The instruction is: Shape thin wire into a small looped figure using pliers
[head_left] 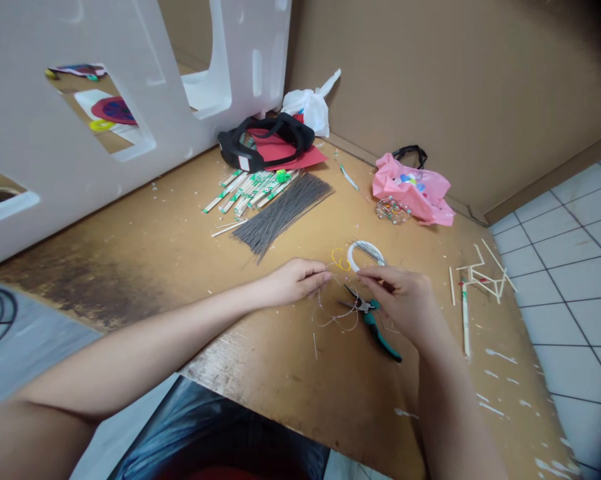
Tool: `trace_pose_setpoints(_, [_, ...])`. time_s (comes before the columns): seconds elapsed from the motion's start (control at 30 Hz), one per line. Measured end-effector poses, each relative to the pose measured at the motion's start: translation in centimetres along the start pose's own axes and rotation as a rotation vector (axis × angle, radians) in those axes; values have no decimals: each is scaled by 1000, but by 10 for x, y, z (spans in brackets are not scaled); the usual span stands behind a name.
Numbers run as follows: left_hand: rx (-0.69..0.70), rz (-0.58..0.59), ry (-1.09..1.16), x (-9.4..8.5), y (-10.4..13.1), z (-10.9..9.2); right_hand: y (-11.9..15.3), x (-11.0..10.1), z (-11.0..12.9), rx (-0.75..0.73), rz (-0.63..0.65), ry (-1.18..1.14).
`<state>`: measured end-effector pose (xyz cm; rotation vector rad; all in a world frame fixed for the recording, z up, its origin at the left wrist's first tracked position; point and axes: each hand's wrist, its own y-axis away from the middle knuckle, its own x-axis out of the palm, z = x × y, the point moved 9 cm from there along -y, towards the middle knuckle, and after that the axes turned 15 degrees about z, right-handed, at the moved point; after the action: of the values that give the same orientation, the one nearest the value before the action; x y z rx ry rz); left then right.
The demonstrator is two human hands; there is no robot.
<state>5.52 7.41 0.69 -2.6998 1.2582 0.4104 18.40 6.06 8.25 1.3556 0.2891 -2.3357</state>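
Observation:
Over the middle of the table, my left hand [305, 279] is closed in a pinch on a loop of thin wire [321, 308]. The loop hangs below the fingertips, with a few tiny bead-like dots on it. My right hand [400, 297] is pinched too, at the other side of the loop; a fine strand seems to be between its fingers, but this is too thin to be sure. Under the hands lie pliers [380, 333] with teal and black handles, jaws apart. Just beyond the right fingertips sits a white ring [353, 253], and beside it a curl of yellow wire [338, 259].
A bundle of grey wires [283, 217] lies behind my left hand, near wrapped chopsticks [250, 193] and a black headset [265, 143]. A pink bag [415, 190] holds small coloured pieces. Thin sticks [485, 277] lie at right. A white plastic panel [130, 40] stands at left.

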Motion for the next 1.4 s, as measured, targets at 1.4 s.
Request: trace_pose_setpoints(1.4, [-12, 3, 180, -1, 1, 3, 5, -16, -14, 140, -69, 0])
